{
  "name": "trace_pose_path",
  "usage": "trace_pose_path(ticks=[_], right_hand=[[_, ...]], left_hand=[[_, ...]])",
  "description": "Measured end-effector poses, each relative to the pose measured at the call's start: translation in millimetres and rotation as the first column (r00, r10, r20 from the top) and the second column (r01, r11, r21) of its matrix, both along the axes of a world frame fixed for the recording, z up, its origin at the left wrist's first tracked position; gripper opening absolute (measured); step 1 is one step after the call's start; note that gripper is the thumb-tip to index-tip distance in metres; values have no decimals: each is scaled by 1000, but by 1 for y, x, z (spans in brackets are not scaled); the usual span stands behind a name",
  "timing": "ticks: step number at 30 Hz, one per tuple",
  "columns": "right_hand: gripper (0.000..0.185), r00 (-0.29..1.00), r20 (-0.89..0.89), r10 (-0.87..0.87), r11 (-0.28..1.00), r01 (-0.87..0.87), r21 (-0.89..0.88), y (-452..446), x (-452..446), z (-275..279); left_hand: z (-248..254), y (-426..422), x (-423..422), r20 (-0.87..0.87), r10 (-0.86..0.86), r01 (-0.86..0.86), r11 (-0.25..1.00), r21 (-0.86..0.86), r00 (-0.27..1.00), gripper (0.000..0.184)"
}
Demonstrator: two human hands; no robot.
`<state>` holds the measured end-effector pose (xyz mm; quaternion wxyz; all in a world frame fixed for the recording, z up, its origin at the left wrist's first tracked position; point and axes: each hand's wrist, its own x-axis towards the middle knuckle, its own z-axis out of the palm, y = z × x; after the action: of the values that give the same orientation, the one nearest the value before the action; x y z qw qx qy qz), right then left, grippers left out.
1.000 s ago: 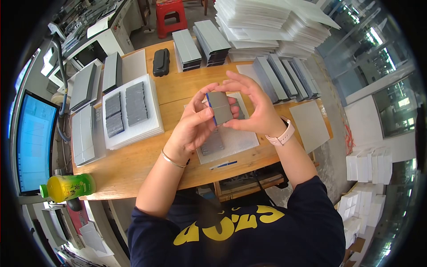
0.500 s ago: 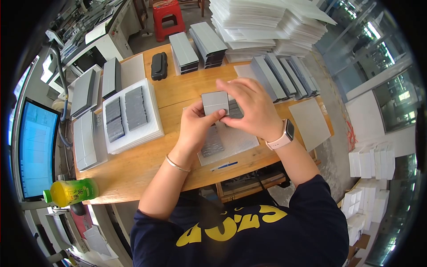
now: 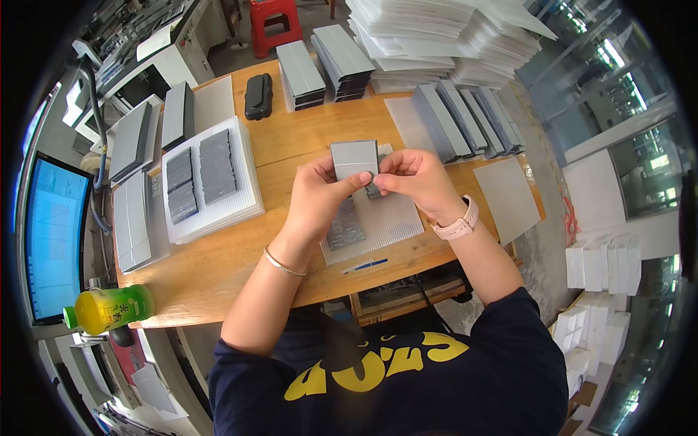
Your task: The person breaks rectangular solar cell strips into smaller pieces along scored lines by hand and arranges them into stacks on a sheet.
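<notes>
A flat gray piece (image 3: 355, 160) stands raised at the center of the frame, gripped by the left hand (image 3: 320, 195) and pinched at its lower right corner by the right hand (image 3: 419, 183). Below lies a ribbed white sheet (image 3: 385, 229) on the wooden counter (image 3: 211, 272), a pen (image 3: 366, 266) just beside its lower edge.

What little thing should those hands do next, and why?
Perhaps the left hand should hold the flat grey square piece steady while the right hand works at its lower right corner: the left thumb presses its face, and the right fingertips gather at that corner.
</notes>
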<state>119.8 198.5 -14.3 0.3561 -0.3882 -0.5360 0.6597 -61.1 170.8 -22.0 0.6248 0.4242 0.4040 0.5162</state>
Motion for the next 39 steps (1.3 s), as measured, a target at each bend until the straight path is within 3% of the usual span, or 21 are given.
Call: trace_pose_path(ticks=[2,11,17,26,29,32,35,39], right_hand=[[16,1000,-7,-17,999,17,50,-2,-1,0],[13,996,-82,45,998,-47,-28,-1,5,-5],[11,964,-254,73,988,-105,-114,0,7,-17],[10,946,-320,44,968,-119,-221,2,7,-25],[9,999,-8,33,999,-33,-27,1,12,-14],[9,916,400,-34,938,-110,330,5,23,-12],[12,795,600,-89,792,-309,527,2,24,-3],[13,766,642,-28,783,-383,491,-1,25,-6]], left_hand=[[2,0,-1,-23,-32,31,999,-17,999,20],[4,-3,1,-107,-45,44,999,-7,993,20],[-6,-1,1,60,-121,124,990,-59,991,20],[-13,1,-1,215,-154,177,980,-94,964,19],[3,0,-1,-181,-53,32,993,-116,982,20],[-9,5,-4,18,-16,17,996,-88,1000,18],[-13,5,-5,233,-88,140,966,-217,969,17],[-13,6,-4,254,-96,159,958,-240,963,14]])
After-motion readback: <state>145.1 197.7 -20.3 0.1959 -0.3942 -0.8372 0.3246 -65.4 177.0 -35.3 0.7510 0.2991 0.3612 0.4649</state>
